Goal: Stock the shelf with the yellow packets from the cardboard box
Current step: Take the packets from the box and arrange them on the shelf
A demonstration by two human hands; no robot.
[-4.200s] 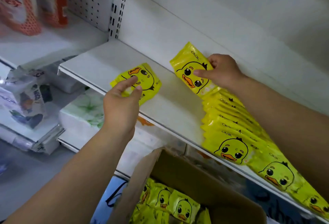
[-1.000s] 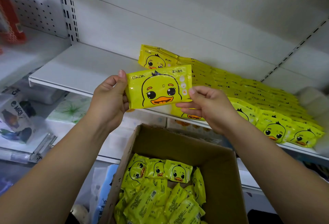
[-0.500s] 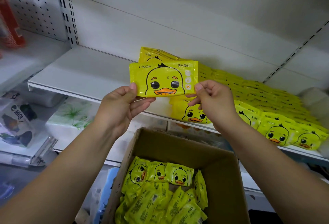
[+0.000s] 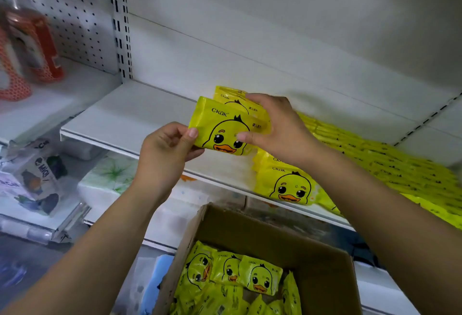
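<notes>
Both hands hold one yellow duck packet over the white shelf. My left hand pinches its lower left corner, and my right hand grips its right end from above. The packet tilts, just in front of the back row's end packet. Rows of yellow packets fill the shelf to the right. Below, the open cardboard box holds several more yellow packets.
The shelf's left half is bare up to the slotted upright. Red-orange packs stand on the neighbouring shelf at far left. Tissue packs and bagged goods lie on the lower shelves.
The packet has moved up and back over the shelf, tilting, toward the back row. My right hand has shifted from its right edge to gripping over its top.
</notes>
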